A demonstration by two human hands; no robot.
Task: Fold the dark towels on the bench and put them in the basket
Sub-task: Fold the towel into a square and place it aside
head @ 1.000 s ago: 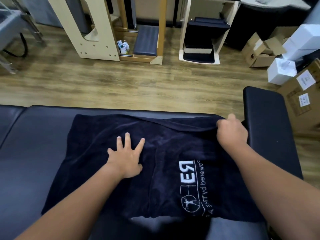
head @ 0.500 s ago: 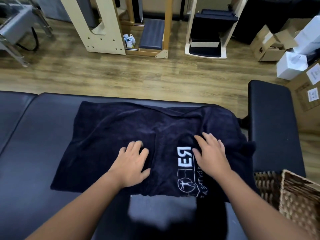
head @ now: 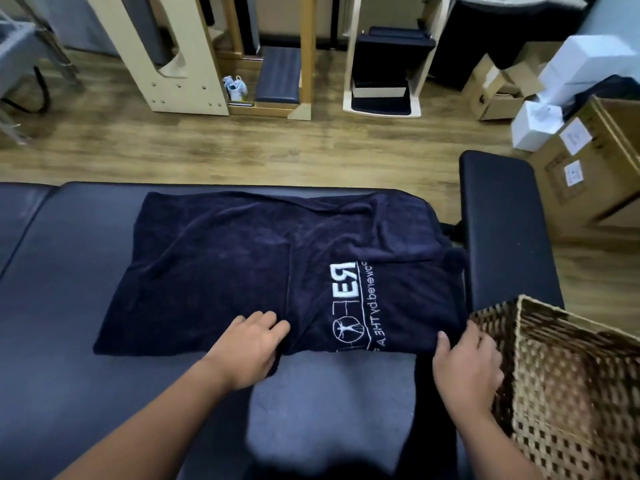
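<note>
The dark navy terry towel with a white printed logo (head: 277, 271) lies flat on the black padded bench (head: 62, 306), its long axis running left to right, partly folded with the right portion doubled over. Its near edge lies directly ahead of both your hands. Your left hand (head: 249, 348) rests on the near edge close to the middle, fingers loosely extended, holding nothing. Your right hand (head: 464, 368) touches the near right corner; whether its fingers pinch the cloth cannot be told. The woven wicker basket (head: 571, 375) stands just beside your right hand, so that hand is nearer for the transfer.
</note>
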